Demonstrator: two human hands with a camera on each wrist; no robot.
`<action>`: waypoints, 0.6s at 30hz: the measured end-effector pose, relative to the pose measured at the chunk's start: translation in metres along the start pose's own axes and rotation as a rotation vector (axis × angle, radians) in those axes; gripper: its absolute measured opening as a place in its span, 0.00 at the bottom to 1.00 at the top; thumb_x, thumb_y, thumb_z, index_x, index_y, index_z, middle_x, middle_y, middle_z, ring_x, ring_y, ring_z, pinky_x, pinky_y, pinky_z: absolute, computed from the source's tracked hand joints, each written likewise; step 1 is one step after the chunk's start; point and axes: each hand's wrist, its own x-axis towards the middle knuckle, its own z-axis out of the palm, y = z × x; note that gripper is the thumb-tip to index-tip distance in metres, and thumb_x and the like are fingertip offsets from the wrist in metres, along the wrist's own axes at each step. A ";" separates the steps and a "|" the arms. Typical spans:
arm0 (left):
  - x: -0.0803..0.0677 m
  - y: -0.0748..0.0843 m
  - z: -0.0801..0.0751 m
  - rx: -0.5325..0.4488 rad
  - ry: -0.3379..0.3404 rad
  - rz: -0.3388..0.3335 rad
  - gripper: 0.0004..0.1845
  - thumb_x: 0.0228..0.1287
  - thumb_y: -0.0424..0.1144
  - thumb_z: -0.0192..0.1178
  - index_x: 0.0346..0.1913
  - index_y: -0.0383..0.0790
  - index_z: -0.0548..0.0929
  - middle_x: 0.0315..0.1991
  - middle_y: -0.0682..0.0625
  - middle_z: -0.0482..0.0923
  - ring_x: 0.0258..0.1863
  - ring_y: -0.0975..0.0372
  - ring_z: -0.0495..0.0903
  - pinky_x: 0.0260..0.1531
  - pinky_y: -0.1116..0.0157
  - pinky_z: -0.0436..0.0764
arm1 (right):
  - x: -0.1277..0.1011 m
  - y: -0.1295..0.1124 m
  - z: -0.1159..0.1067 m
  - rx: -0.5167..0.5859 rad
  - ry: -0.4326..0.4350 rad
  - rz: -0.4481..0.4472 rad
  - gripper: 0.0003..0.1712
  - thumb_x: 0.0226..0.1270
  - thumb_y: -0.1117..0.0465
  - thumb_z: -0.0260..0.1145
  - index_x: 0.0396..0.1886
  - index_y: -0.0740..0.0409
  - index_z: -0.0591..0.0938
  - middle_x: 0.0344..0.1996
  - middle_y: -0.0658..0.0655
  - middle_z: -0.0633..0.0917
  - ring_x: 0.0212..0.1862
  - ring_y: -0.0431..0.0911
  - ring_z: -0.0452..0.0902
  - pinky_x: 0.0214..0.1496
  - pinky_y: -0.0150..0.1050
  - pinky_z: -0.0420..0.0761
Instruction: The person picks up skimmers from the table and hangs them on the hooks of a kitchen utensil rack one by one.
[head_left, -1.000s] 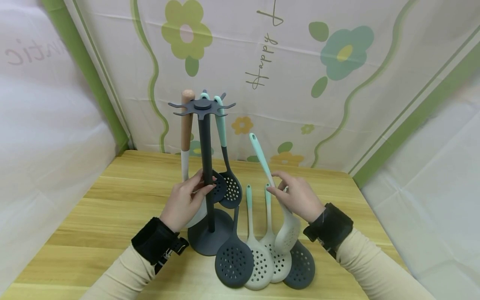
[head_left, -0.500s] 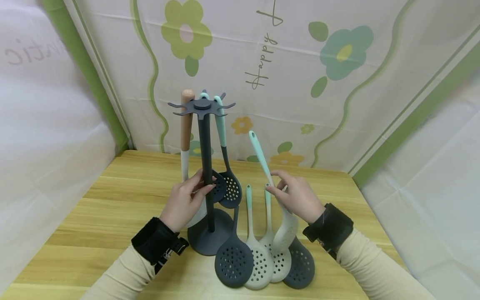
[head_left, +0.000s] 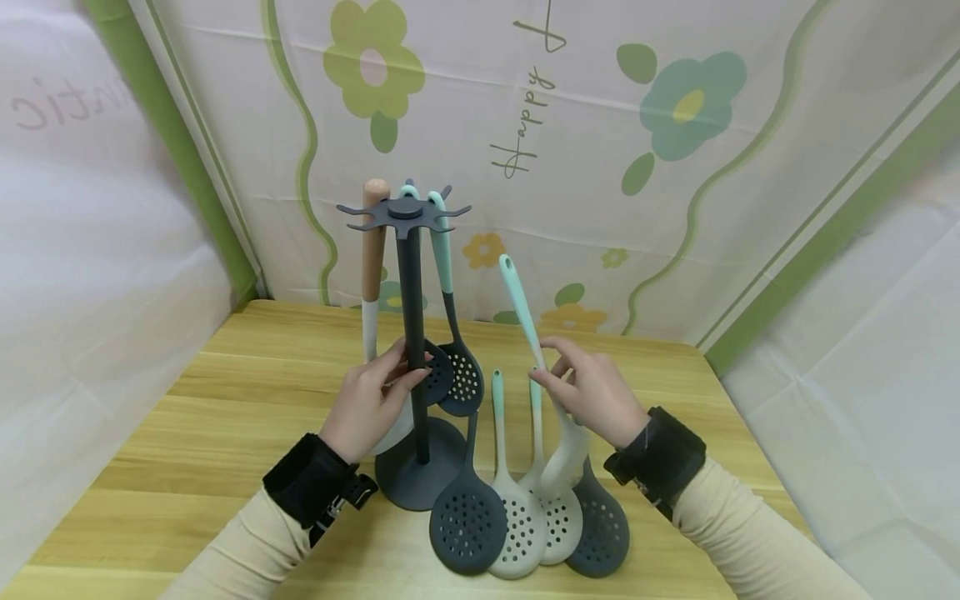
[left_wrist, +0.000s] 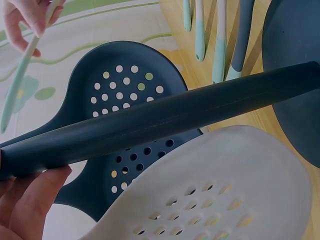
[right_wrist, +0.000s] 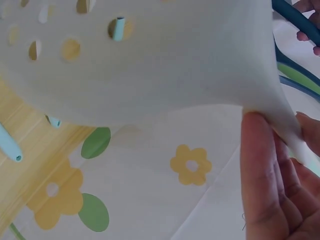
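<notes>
Staged booth: floral cloth backdrop, wooden table.

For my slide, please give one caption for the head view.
Left hand grips the rack pole; right hand lifts a white slotted spoon.

The right hand covers the middle of the white skimmer's handle, and that skimmer's bowl hides part of the dark one lying behind it. Beside the stand's pole, the left hand masks the hanging white spoon's head. In the right wrist view the skimmer bowl runs off the top edge.
</notes>
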 end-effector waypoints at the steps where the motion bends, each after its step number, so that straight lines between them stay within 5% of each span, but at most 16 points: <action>1: 0.000 0.000 0.000 -0.002 0.001 0.000 0.17 0.67 0.27 0.61 0.57 0.31 0.78 0.47 0.36 0.86 0.44 0.49 0.88 0.37 0.59 0.89 | 0.000 0.000 0.000 0.002 0.002 0.000 0.23 0.71 0.55 0.66 0.62 0.54 0.75 0.28 0.54 0.85 0.18 0.38 0.76 0.19 0.34 0.79; 18: -0.001 -0.001 0.001 0.001 0.012 0.008 0.17 0.67 0.27 0.61 0.57 0.30 0.78 0.46 0.37 0.86 0.44 0.49 0.88 0.38 0.59 0.89 | -0.002 -0.003 0.001 0.006 0.046 -0.044 0.25 0.70 0.55 0.66 0.63 0.57 0.74 0.29 0.54 0.86 0.20 0.37 0.78 0.20 0.33 0.79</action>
